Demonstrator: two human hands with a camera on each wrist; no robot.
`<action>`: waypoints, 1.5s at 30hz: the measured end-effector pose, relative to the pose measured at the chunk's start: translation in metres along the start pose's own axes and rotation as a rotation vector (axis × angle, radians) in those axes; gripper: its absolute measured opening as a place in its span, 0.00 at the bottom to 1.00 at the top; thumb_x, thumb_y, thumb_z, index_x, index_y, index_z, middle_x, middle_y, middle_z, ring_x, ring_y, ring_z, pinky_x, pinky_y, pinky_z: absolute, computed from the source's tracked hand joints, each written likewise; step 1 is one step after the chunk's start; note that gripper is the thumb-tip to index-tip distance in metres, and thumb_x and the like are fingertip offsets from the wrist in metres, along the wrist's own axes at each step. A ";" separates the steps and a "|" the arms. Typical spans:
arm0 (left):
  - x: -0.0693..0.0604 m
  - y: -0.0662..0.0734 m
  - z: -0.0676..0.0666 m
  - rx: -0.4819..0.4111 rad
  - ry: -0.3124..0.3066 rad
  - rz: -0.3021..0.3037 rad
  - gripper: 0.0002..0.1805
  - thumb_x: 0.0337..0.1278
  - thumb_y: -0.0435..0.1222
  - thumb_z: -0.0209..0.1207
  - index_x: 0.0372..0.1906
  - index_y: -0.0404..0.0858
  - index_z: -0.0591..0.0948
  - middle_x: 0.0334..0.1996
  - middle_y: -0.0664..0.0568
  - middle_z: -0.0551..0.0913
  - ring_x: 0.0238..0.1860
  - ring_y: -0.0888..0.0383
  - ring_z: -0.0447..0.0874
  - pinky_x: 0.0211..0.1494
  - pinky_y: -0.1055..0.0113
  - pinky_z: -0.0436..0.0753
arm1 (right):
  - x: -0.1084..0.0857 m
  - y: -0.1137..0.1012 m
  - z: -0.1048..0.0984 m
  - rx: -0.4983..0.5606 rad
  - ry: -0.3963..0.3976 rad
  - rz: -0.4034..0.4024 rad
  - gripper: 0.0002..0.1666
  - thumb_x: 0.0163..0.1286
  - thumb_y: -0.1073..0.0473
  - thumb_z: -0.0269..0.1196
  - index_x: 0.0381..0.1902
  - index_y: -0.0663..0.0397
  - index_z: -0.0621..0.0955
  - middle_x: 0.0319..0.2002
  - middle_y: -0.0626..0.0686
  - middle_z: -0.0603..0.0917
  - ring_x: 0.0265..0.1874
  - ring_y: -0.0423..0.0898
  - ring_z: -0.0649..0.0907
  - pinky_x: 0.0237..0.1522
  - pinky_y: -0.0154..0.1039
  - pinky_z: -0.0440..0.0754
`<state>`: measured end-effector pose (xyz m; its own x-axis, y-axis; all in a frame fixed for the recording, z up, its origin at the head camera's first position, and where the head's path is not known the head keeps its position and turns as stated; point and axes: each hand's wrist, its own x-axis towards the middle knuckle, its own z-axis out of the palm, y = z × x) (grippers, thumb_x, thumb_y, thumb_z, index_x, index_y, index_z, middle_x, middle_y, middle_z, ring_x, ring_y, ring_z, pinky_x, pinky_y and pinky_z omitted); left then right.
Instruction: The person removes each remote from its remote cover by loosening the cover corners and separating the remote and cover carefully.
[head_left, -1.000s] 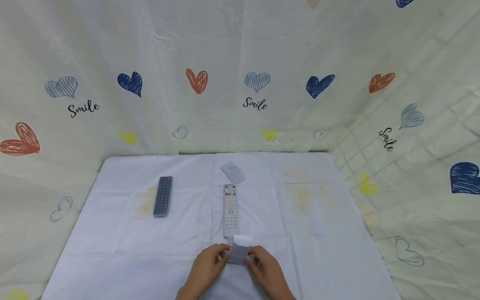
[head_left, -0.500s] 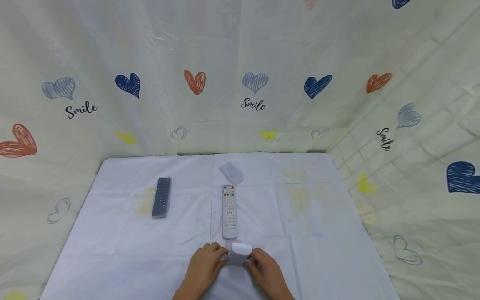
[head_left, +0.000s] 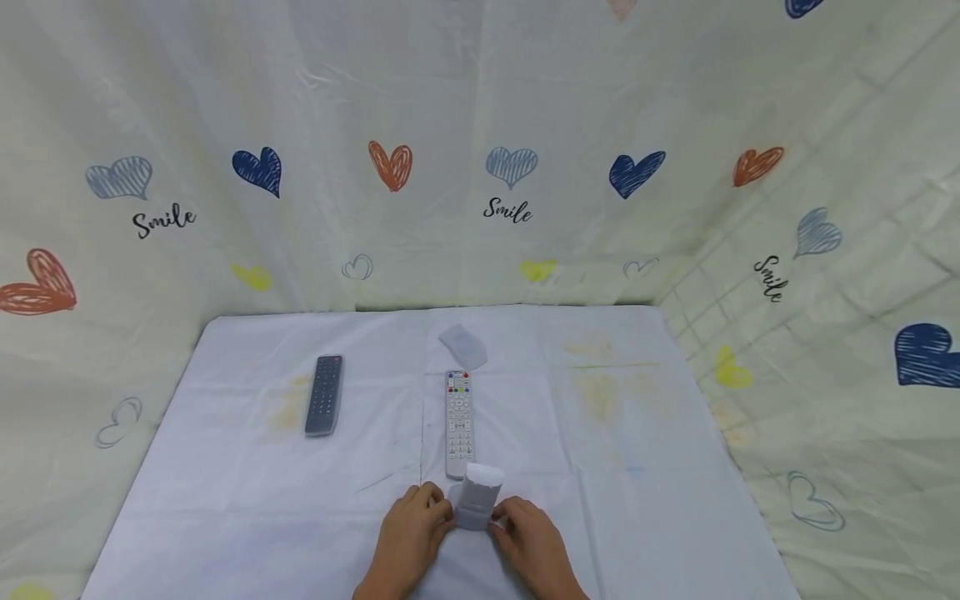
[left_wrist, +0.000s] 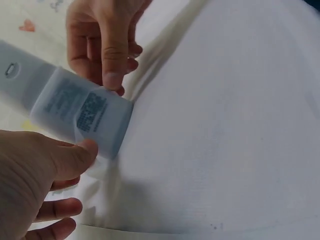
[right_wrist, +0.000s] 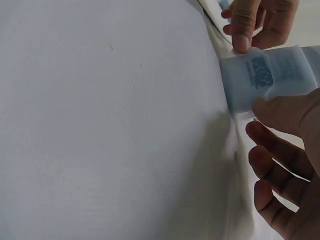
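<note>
A white handset, likely a remote control (head_left: pixel 477 492), stands tilted with its lower part inside a translucent sleeve (head_left: pixel 472 520). In the left wrist view the device (left_wrist: pixel 25 75) shows a small latch mark, and the sleeve (left_wrist: pixel 65 117) lies over a printed square code. My left hand (head_left: pixel 410 529) pinches one edge of the sleeve between thumb and fingers. On the opposite edge, my right hand (head_left: pixel 534 537) does the same, its thumb on the printed side. The right wrist view shows the thumbs at both edges, near the sleeve's closed-looking end (right_wrist: pixel 227 85).
A light grey remote control (head_left: pixel 460 425) with coloured buttons lies just beyond the hands. Behind it is a loose translucent piece (head_left: pixel 465 347). A dark remote control (head_left: pixel 325 396) lies to the left. White cloth covers the table (head_left: pixel 637 517); a printed curtain (head_left: pixel 450 100) hangs behind.
The white handset's top end first dips toward the table's near side, then rises again and stands taller now. Both hands stay nearly in place at the sleeve's edges.
</note>
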<state>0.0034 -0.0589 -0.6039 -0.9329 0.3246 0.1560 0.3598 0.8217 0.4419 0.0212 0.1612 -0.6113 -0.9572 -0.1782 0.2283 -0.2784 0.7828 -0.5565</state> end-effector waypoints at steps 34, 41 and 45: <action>0.016 0.018 -0.006 0.344 -0.180 -0.021 0.10 0.51 0.41 0.73 0.41 0.53 0.90 0.35 0.56 0.85 0.34 0.55 0.79 0.32 0.60 0.76 | 0.008 -0.009 0.016 -0.169 0.052 0.074 0.16 0.48 0.65 0.77 0.31 0.38 0.87 0.32 0.34 0.76 0.30 0.34 0.72 0.31 0.30 0.61; 0.019 0.016 -0.009 0.300 -0.202 -0.011 0.11 0.53 0.48 0.72 0.40 0.51 0.89 0.32 0.57 0.81 0.32 0.58 0.76 0.32 0.64 0.72 | 0.008 -0.006 0.016 -0.173 0.077 0.046 0.14 0.48 0.65 0.76 0.32 0.42 0.89 0.31 0.35 0.78 0.30 0.35 0.73 0.31 0.30 0.62; 0.016 0.018 -0.015 0.154 -0.194 -0.035 0.15 0.53 0.53 0.72 0.39 0.49 0.87 0.34 0.59 0.79 0.32 0.61 0.74 0.32 0.67 0.67 | 0.006 -0.003 0.018 -0.185 0.083 0.041 0.13 0.47 0.64 0.76 0.30 0.41 0.88 0.30 0.35 0.78 0.29 0.33 0.72 0.30 0.29 0.62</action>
<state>-0.0058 -0.0461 -0.5799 -0.9299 0.3659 -0.0361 0.3390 0.8912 0.3014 0.0154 0.1470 -0.6223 -0.9554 -0.0995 0.2779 -0.2123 0.8858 -0.4126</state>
